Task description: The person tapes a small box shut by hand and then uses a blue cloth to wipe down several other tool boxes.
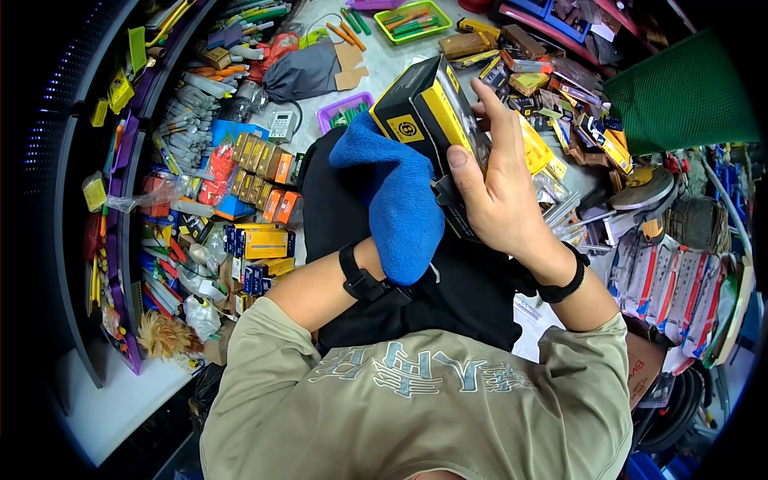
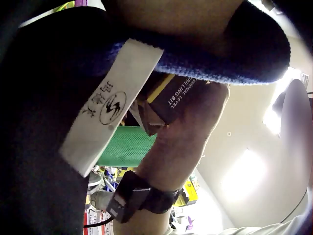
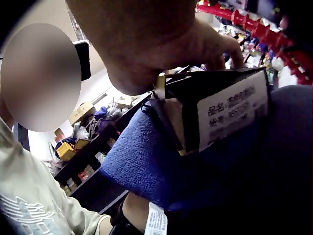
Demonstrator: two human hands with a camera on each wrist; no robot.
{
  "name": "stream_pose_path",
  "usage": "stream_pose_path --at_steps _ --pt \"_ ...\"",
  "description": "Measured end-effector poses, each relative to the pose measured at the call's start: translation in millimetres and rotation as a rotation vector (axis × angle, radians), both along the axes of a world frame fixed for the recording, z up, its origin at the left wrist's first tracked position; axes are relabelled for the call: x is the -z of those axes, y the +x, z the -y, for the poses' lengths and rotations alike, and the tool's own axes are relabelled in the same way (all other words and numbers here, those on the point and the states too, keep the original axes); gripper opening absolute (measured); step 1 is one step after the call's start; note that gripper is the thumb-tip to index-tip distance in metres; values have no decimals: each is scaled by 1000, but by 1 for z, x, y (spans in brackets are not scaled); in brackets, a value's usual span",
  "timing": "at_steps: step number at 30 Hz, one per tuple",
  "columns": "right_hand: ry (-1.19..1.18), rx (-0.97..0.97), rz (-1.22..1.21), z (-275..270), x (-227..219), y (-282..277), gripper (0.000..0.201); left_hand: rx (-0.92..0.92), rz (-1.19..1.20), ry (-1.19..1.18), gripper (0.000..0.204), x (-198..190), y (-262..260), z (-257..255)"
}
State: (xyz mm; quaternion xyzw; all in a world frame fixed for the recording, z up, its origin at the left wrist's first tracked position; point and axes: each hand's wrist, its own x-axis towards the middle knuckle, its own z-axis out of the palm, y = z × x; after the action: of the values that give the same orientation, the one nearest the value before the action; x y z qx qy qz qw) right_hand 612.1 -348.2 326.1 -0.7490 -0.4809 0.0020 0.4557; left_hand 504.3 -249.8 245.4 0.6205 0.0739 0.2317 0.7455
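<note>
A black and yellow box [image 1: 408,112] stands tilted above the person's lap. Over the left hand lies a blue cloth [image 1: 406,208], which hides the fingers and reaches the box's left side; the left wrist [image 1: 370,260] comes out below it. The right hand [image 1: 508,176] grips the box's right side, thumb on the near side and fingers farther up. In the right wrist view, the box [image 3: 230,107] shows a white label and an end with raised flaps, beside the cloth [image 3: 142,156]. A white tag [image 2: 115,107] hangs from the cloth in the left wrist view.
Stacked small boxes [image 1: 260,172] and bagged tools lie at the left. A green tray [image 1: 412,22] and a purple tray [image 1: 345,110] stand farther back. Loose boxes cover the right side near a green mesh basket [image 1: 688,96]. A shoe [image 1: 642,189] lies below it.
</note>
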Motion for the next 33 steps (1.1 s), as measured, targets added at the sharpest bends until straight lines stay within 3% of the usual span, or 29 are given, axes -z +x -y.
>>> stream_pose_path --at_steps 7,10,20,23,25,28,32,33 --pt "-12 -8 -204 -3 -28 3 75 -45 -19 97 54 5 7 3" --pt "-29 5 -45 -9 -29 5 75 -46 -22 130 54 7 9 5" --pt "-69 -31 0 -6 -25 7 67 -38 -39 215 56 7 13 1" --pt "-64 -47 -12 -6 -27 6 68 111 -42 121 61 -4 10 -2" --pt "-73 -52 -29 -6 -28 6 67 126 72 -276 59 0 11 2" --pt "-77 -56 -16 -6 -27 7 67 100 63 -106 60 -9 16 1" --pt "-147 -75 3 -5 -31 5 65 -42 101 -263 50 -6 25 8" --pt "-131 -72 12 -6 -30 6 67 -83 57 -99 52 -11 25 7"
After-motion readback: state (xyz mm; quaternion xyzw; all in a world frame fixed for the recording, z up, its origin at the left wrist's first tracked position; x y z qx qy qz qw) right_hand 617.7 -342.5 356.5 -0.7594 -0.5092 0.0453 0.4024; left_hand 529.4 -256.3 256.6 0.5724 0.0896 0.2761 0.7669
